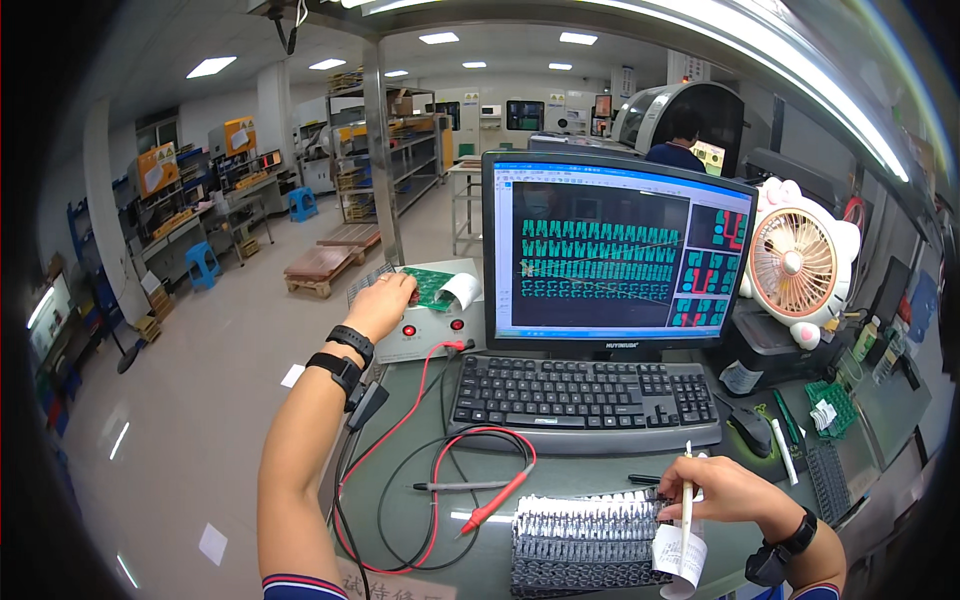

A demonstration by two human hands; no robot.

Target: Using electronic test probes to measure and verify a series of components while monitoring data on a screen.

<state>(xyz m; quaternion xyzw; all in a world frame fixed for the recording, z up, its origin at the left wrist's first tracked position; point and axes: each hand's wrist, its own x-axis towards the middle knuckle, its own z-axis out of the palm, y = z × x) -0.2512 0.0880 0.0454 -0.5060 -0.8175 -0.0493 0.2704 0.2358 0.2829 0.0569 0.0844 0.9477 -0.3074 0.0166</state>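
My left hand (386, 304) reaches to the far left, its fingers pinched at the edge of a green circuit board (428, 284). That board lies on a light grey box (430, 338) with red buttons, beside a curled white paper (461, 290). At the lower right, my right hand (722, 488) is closed around a slim white pen (687, 515), held upright. Its fingertips are at the right edge of a dark panel of small circuit boards (585, 545). A printed paper strip (682, 560) hangs at that corner, behind the pen.
Red and black test leads (485, 512) loop across the green bench. Behind them stand a black keyboard (585, 400) and a monitor (605, 250) showing a board layout. On the right are a mouse (750, 432), green boards (828, 410) and a cat-shaped fan (798, 260). A person (680, 140) sits farther back.
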